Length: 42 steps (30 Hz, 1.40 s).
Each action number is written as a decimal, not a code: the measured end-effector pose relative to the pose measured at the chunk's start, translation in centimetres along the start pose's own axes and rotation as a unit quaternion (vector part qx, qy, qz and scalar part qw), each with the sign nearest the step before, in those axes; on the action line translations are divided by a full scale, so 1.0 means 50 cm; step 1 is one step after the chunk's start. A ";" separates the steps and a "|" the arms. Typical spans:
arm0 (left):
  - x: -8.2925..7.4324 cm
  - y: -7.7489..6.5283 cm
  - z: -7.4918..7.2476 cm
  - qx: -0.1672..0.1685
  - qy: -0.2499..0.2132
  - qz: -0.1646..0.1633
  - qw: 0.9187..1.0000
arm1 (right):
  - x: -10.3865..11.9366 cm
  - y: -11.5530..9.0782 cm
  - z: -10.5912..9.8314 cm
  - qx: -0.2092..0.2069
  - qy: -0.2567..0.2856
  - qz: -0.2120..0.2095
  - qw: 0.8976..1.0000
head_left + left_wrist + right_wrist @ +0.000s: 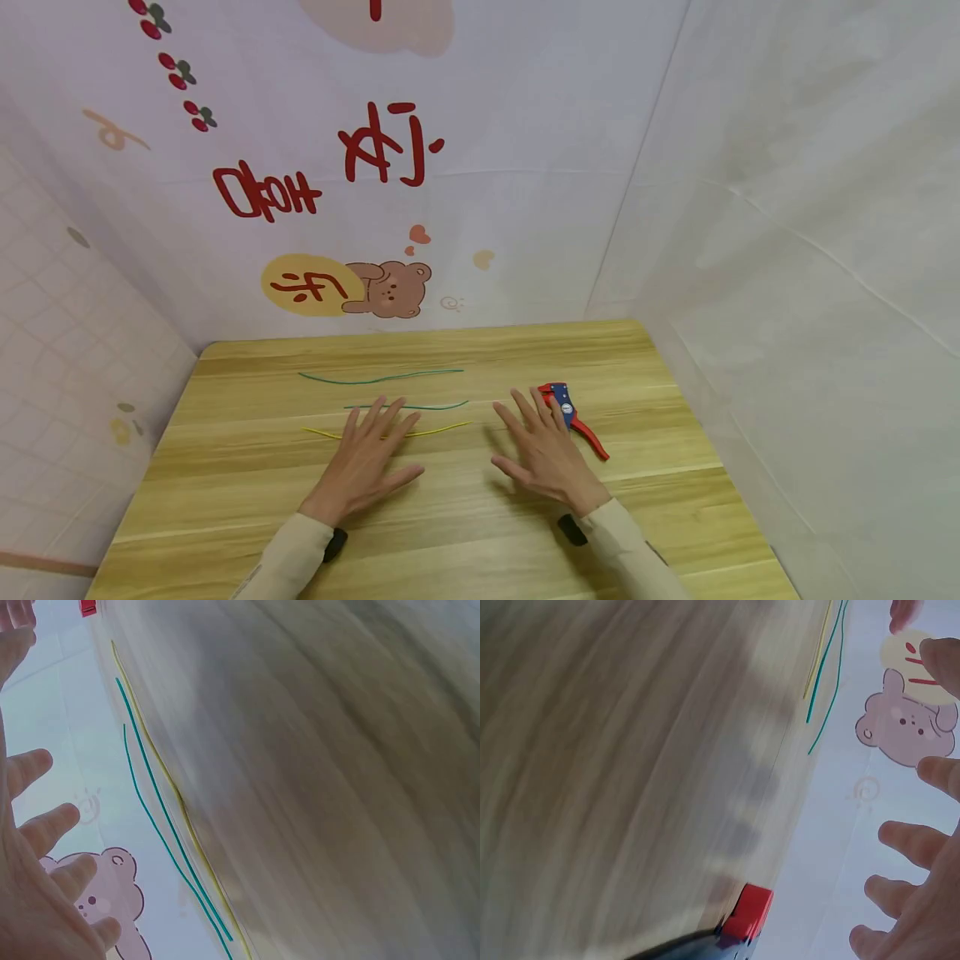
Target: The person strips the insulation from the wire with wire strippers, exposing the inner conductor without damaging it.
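Observation:
My left hand [367, 462] is spread palm down over the near yellow wire [442, 429], with fingertips overlapping the shorter green wire [448, 407] in the head view. A longer green wire [360, 382] lies farther back. All three run side by side in the left wrist view. To the right, my right hand [550, 457] is also spread palm down, fingers straight and holding nothing. Its fingertips overlap a red and blue wire stripper [567, 408], whose red handle points toward the front right. The tool's red end [748, 911] shows low in the right wrist view.
Everything lies on a wood-grain table [450, 542] with rounded back corners. Behind it hangs a white printed cloth [510, 250] with a bear, cherries and red characters. More pale cloth [810, 292] closes off the right side, and a gridded one [60, 333] the left.

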State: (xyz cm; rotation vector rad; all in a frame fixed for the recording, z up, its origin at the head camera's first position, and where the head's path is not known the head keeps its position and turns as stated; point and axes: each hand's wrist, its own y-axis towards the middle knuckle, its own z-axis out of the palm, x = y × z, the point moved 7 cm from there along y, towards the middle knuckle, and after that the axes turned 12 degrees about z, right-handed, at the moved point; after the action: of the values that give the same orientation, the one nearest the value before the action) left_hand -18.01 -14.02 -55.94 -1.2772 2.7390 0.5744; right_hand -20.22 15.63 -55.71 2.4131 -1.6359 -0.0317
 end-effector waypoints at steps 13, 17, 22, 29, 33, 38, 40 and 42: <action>-0.008 0.022 0.014 0.016 -0.035 -0.003 0.999 | -0.029 -0.012 -0.014 -0.015 0.019 0.009 1.000; -0.012 0.029 0.022 0.019 -0.043 -0.001 0.999 | -0.041 -0.016 -0.015 -0.008 0.026 0.022 0.999; -0.014 0.037 0.028 0.018 -0.042 0.001 0.999 | -0.054 -0.020 -0.018 -0.012 0.050 0.026 0.998; -0.016 0.048 0.036 0.038 -0.050 0.002 0.998 | -0.078 -0.028 -0.022 -0.035 0.077 0.041 0.996; -0.018 0.052 0.039 0.043 -0.063 0.008 0.997 | -0.093 -0.033 -0.020 -0.036 0.080 0.049 0.995; -0.021 0.061 0.042 0.045 -0.068 0.015 0.997 | -0.109 -0.038 -0.017 -0.042 0.076 0.052 0.995; -0.021 0.065 0.046 0.049 -0.070 0.012 0.996 | -0.114 -0.039 -0.018 -0.045 0.077 0.053 0.995; -0.022 0.070 0.049 0.051 -0.073 0.011 0.996 | -0.119 -0.039 -0.020 -0.043 0.080 0.056 0.994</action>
State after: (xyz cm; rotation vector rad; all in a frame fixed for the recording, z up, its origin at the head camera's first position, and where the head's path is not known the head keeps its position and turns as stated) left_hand -20.16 -10.29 -56.90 -1.1367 2.6301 0.5013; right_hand -20.52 21.94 -55.76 2.1944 -1.6586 0.1052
